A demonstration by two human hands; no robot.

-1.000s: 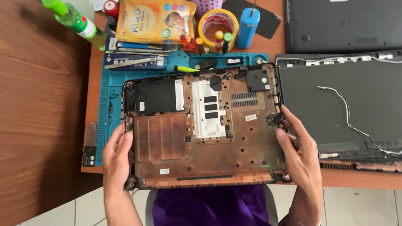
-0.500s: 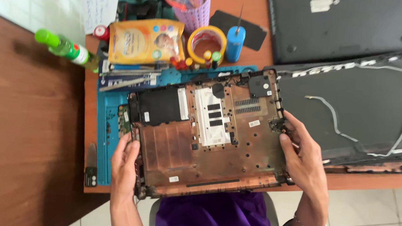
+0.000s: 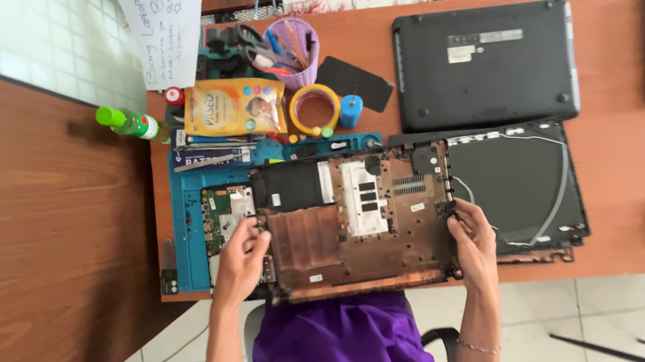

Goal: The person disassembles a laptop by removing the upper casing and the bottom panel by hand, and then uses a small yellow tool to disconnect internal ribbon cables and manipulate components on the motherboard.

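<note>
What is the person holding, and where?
The laptop shell, gripped at its two side edges: left hand on one, right hand on the other.

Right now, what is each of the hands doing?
Left hand: closed on the left edge of the laptop base shell.
Right hand: closed on its right edge.

— How many laptop parts do you count on the orange-brown tabletop [image 3: 620, 156]?

— Three: one copper-brown laptop bottom shell [image 3: 359, 217], one closed black laptop [image 3: 485, 62], one black lid panel with a thin white cable [image 3: 518, 185].

— And the small stuff?

— One green-capped bottle [image 3: 130, 122], one yellow tape roll [image 3: 315, 109], one purple pen cup [image 3: 296, 49], one blue work mat [image 3: 191, 215]. Two hands [image 3: 240, 264], [image 3: 477, 245].
</note>
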